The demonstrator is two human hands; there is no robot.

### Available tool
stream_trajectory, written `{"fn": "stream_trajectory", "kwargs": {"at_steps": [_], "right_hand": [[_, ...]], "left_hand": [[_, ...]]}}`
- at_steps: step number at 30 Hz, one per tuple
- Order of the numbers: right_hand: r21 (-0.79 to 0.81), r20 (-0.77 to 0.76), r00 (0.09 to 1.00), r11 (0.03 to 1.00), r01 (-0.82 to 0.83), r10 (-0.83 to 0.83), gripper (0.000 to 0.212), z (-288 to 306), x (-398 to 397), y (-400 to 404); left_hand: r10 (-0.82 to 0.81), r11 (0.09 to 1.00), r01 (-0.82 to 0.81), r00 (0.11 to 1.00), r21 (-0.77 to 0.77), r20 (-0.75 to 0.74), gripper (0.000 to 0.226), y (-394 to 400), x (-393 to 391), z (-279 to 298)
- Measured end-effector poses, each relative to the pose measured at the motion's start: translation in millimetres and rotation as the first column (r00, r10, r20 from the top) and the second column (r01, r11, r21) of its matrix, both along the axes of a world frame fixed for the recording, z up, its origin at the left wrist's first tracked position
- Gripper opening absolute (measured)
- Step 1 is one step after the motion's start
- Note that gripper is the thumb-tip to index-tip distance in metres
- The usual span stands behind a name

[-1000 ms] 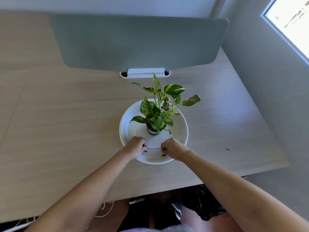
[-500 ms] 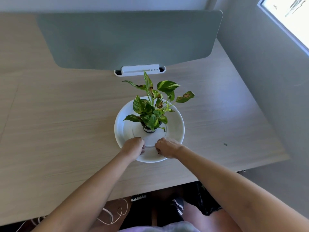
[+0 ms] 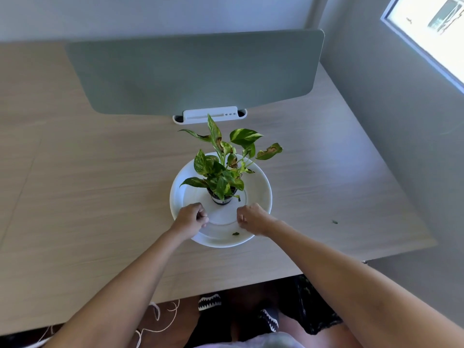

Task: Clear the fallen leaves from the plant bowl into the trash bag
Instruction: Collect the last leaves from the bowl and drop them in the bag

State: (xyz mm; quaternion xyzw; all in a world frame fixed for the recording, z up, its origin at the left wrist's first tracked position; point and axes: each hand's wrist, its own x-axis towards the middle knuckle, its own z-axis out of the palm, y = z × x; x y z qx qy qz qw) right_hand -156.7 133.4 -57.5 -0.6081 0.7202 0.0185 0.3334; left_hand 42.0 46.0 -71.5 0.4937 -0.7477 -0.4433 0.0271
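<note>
Both hands, left hand [image 3: 192, 218] and right hand [image 3: 251, 218], now sit apart, curled closed over the white bowl [image 3: 261, 187]; contents hidden. One leaf scrap [image 3: 235, 233] remains uncovered.

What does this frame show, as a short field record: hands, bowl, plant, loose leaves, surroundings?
left hand: fisted over the bowl's near-left rim, contents hidden
right hand: curled over the near-right rim, contents hidden
bowl: white, shallow, on the wooden desk
plant: small potted pothos, upright in the bowl, some leaves browned
loose leaves: leaf scrap in the bowl; leaf bit on the desk
trash bag: not visible
</note>
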Motion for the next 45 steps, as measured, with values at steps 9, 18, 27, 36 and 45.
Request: {"fn": "stream_trajectory", "kwargs": {"at_steps": [9,18,27,36,45], "right_hand": [[0.036,-0.359,0.933,0.999,-0.017,0.028,0.040,-20,42,-10],[0.120,-0.341,0.935,0.991,-0.056,0.094,0.026,-17,38,-11],[0.059,-0.239,0.969,0.995,0.080,-0.064,0.024,-11,19,-3],[0.201,-0.411,0.905,0.957,0.207,-0.110,0.043,-12,45,-24],[0.141,-0.309,0.933,0.961,0.237,-0.184,0.025,-18,37,-11]], "left_hand": [[0.013,0.998,-0.015,0.999,-0.056,-0.039,0.002,9,0,-7],[0.058,0.998,-0.062,0.993,-0.027,-0.105,0.005,6,3,-9],[0.070,0.997,-0.072,0.995,-0.032,-0.073,0.007,5,0,-10],[0.077,0.996,-0.080,0.994,-0.039,-0.083,0.006,7,0,-11],[0.099,0.995,-0.099,0.990,0.000,-0.097,0.008,6,1,-6]]}}
